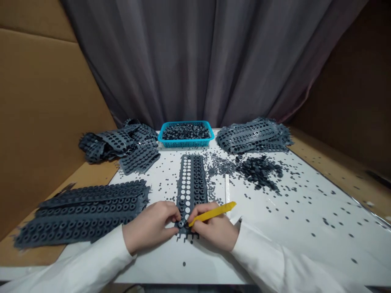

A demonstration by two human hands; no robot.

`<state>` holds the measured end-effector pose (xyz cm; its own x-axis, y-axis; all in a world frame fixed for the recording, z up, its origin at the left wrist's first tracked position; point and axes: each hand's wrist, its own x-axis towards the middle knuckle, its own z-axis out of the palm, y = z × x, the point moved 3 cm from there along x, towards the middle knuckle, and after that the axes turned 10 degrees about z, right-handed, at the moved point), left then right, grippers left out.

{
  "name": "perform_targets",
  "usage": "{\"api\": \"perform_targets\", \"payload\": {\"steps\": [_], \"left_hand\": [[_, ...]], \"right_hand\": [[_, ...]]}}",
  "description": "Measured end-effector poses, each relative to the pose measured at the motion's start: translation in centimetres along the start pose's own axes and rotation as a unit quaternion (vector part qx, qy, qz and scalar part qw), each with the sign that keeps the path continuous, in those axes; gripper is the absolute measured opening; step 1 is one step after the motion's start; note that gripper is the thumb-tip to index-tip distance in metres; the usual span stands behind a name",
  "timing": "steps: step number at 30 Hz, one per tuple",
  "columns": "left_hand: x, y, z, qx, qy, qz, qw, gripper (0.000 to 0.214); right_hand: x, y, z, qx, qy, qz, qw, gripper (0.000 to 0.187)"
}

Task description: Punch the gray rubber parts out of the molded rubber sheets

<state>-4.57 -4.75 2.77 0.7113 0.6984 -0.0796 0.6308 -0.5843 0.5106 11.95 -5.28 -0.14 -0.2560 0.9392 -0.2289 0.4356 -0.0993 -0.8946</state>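
Note:
A dark grey moulded rubber sheet [191, 191] lies lengthwise in front of me. Its right-hand rows carry raised rings, while many holes in its left-hand rows show the white table through them. My left hand [154, 224] grips the sheet's lower left edge, thumb and forefinger bent around a ring there. In my right hand [215, 228] is a yellow pen-like tool [214, 213], its narrow end angled down onto the near part of the sheet. The exact contact under the tip is partly hidden by my fingers.
Ringed rubber sheets [88, 211] lie at left, with more piled behind [119, 140]. At the back stands a blue basket [186, 143] of small black pieces. Perforated sheets [253, 136] and a heap of black bits [261, 171] lie right, near a white strip [227, 189]. Small discs litter the table.

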Motion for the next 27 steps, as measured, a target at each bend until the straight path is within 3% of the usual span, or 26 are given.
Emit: {"api": "perform_targets", "payload": {"steps": [5,11,18,27], "left_hand": [[0.2,0.4,0.0,0.018,0.001,0.01,1.0,0.014],[0.4,1.3,0.1,0.107,-0.042,0.031,0.993,0.011],[0.8,2.1,1.2,0.228,-0.084,0.103,0.965,0.021],[0.2,1.7,1.6,0.286,-0.051,0.201,0.936,0.015]], "right_hand": [[-0.1,-0.1,0.2,-0.03,-0.008,-0.003,1.0,0.017],[-0.3,-1.2,0.3,-0.058,-0.012,0.005,0.998,0.017],[0.2,-1.3,0.7,-0.003,-0.047,0.017,0.999,0.018],[0.1,-0.5,0.8,0.032,-0.047,0.046,0.997,0.016]]}}
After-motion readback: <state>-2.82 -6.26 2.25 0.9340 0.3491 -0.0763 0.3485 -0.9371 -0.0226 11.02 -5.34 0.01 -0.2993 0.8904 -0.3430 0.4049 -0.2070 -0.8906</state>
